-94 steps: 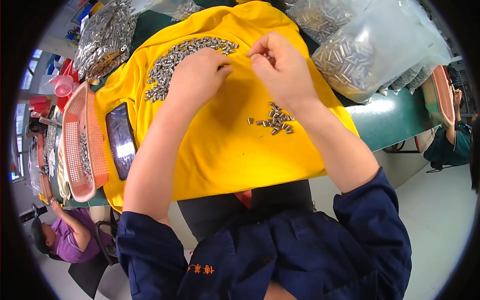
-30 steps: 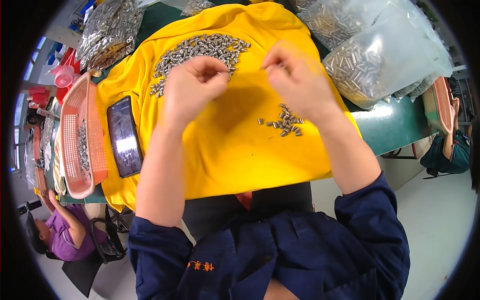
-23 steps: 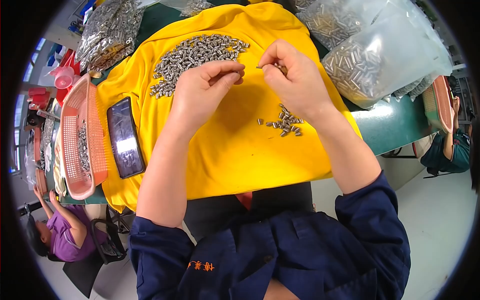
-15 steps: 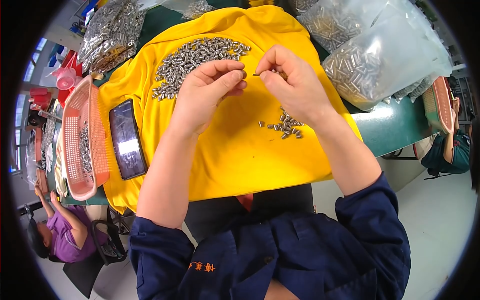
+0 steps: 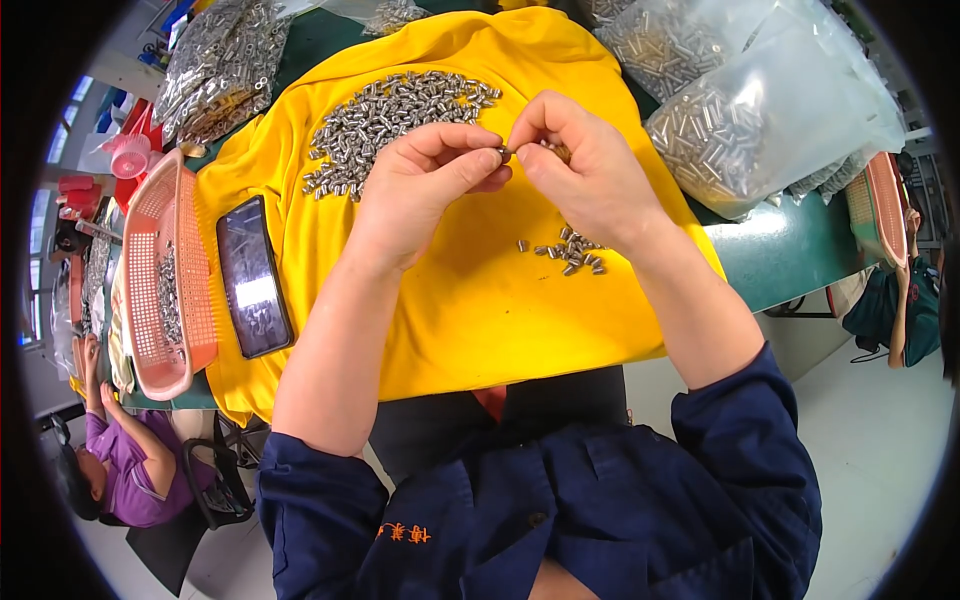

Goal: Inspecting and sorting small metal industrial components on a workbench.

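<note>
Left hand (image 5: 420, 190) and right hand (image 5: 590, 180) met, thumb and finger nearly closed, on 1 small part (image 5: 505, 155) above the cloth (image 5: 470, 325); a slip of either pinch could have dropped it toward the pile (image 5: 395, 112).

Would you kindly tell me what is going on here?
A person's left hand and right hand meet fingertip to fingertip above a yellow cloth, pinching a small part too tiny to make out. A large pile of short metal cylinders lies beyond the left hand, with a smaller pile near the right hand. A smartphone lies at the left, beside a pink plastic basket.
</note>
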A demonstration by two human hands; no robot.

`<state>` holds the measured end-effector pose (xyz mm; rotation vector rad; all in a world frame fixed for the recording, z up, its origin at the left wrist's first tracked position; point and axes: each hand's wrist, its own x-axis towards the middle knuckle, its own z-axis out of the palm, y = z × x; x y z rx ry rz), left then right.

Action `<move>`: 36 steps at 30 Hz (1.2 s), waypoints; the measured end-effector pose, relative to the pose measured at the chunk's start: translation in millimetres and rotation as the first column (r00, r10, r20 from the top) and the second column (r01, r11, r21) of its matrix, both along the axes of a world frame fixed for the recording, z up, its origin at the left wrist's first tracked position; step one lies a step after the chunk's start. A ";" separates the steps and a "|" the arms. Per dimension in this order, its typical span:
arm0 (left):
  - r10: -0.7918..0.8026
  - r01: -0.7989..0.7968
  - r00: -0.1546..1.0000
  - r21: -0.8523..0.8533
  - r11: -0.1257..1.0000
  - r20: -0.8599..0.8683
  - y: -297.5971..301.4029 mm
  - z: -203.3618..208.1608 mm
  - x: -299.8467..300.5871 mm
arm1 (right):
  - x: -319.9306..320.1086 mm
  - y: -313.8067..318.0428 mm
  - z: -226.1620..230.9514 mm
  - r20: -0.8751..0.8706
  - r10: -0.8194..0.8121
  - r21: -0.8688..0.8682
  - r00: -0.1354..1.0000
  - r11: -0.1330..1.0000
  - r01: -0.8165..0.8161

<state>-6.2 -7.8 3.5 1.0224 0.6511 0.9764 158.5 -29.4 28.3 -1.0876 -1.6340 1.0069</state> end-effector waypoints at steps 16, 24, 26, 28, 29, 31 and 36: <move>0.183 -0.105 0.922 0.233 0.967 -0.342 5.5 -0.4 -2.6 | 11.0 6.8 -3.8 -0.069 -0.132 -0.077 0.989 0.989 0.127; 0.310 0.236 0.758 0.685 0.689 -0.574 -4.0 3.8 5.5 | 10.9 9.9 -3.8 -0.129 -0.192 -0.009 0.973 0.981 0.192; 0.556 0.239 0.576 0.774 0.587 -0.599 8.0 3.6 -2.8 | 9.6 10.3 -5.1 -0.142 -0.184 0.012 0.973 0.982 0.187; 0.635 0.322 0.429 0.765 0.558 -0.643 17.8 0.2 -4.5 | 8.1 10.4 -7.8 -0.060 -0.226 0.079 0.972 0.970 0.230; 0.637 0.325 0.424 0.765 0.557 -0.644 18.8 0.7 -3.9 | 7.0 9.2 -6.0 -0.053 -0.224 0.052 0.973 0.973 0.226; 0.683 0.446 0.280 0.721 0.530 -0.675 19.3 4.0 -1.9 | 5.4 8.8 -6.5 -0.063 -0.211 0.070 0.975 0.974 0.215; 0.599 0.461 0.133 0.585 0.668 -0.789 27.6 9.8 -0.5 | 5.6 7.2 -5.6 -0.051 -0.214 0.116 0.975 0.969 0.219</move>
